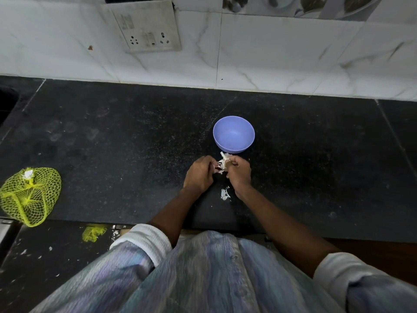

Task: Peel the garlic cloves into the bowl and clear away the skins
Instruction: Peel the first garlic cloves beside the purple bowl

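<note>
**Two hands on one garlic piece, bowl not yet loaded**

Two hands meet just near of the round lavender plastic bowl (pixel 233 134). Left hand (pixel 199 175) has fingers curled round the garlic piece with papery white skin (pixel 222 164), acting as the clamp. Right hand (pixel 239 171) pinches the loose skin at the top and looks set to tear it off. Both grips are narrow and closed on the garlic; the exact fingertip contact is hidden by the knuckles.

Bowl sits upright on the black speckled stone counter (pixel 112 154), right behind the hands. Likely placed there so a bare clove drops in with a short reach. Inside looks empty from here, so I'd call the task early.

Small pile of white skin scraps (pixel 225 194) lies on the counter between the wrists, near side. Working low over the counter keeps the scraps in one spot, easier to sweep later.

Yellow plastic mesh bag (pixel 29 195) lies far left at the counter's near edge, well apart from the work. A torn yellow mesh scrap (pixel 93 233) and white flecks lie below that edge; they may need clearing too.
</note>
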